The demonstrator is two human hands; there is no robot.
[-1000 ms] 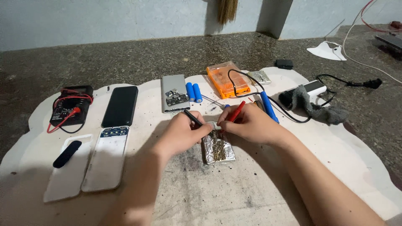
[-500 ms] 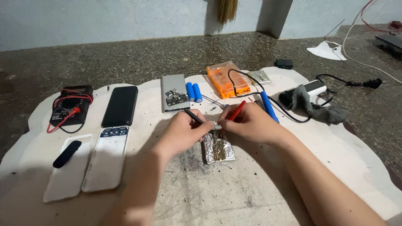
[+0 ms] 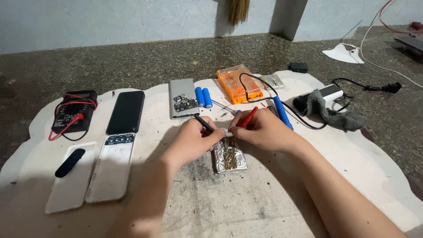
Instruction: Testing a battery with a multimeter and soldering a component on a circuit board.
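Work surface: white mat (image 3: 282, 207) with a wavy edge, speckled with dark grit, laid on a dark mottled stone floor (image 3: 132, 61). Pale blue-grey wall (image 3: 110, 22) runs along the far side, with a darker pillar (image 3: 288, 17) right of centre. Straw broom (image 3: 238, 9) hangs against the wall. Light is even and dim.

Probe tips (image 3: 225, 132) hidden behind fingers (image 3: 218, 134)

A: Hands? Left hand (image 3: 192, 140) pinches a black probe (image 3: 204, 123), right hand (image 3: 263, 130) a red probe (image 3: 249, 117), both tips down at a silver battery pack (image 3: 229, 155).

B: Surroundings?

A: White mat (image 3: 246, 202), multimeter (image 3: 74, 110) far left (leads coiled), black phone (image 3: 126, 112), orange case (image 3: 240, 83), two blue cells (image 3: 203, 97).
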